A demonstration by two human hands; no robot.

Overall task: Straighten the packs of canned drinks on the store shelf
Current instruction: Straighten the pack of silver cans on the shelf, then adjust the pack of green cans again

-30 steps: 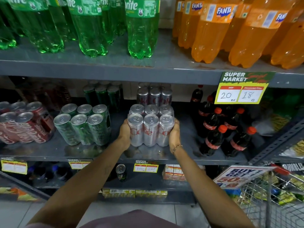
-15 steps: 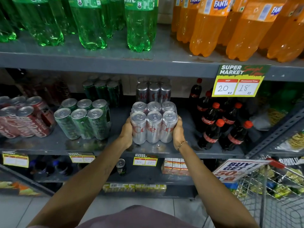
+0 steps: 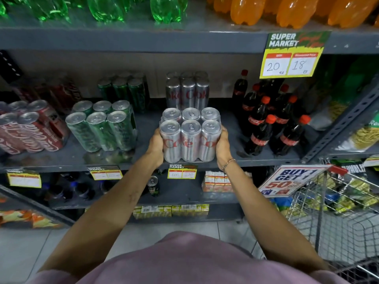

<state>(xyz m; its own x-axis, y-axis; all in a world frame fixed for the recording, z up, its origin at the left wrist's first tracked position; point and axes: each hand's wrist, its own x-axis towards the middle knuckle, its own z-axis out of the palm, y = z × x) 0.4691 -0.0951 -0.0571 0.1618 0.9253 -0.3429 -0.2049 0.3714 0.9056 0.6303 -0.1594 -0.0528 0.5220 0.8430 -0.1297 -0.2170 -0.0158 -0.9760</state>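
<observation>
A shrink-wrapped silver pack of cans [image 3: 190, 138] stands upright at the front edge of the grey middle shelf [image 3: 235, 160]. My left hand [image 3: 156, 147] presses its left side and my right hand [image 3: 223, 146] presses its right side. A second silver pack [image 3: 187, 92] stands behind it at the back of the shelf. To the left, a green pack of cans [image 3: 102, 128] leans back and sits askew. Further left, a red pack of cans [image 3: 28, 130] also leans. More green and red packs stand in the dark behind those.
Small cola bottles [image 3: 272, 124] with red caps crowd the shelf right of the silver pack. A yellow price tag [image 3: 290, 58] hangs from the shelf above. A wire shopping cart [image 3: 338, 212] with a promo sign [image 3: 291, 180] stands at the lower right. A single can [image 3: 153, 185] sits on the lower shelf.
The silver pack has been drawn a little toward the shelf's front edge and squared up between both hands. My view has tilted downward.
</observation>
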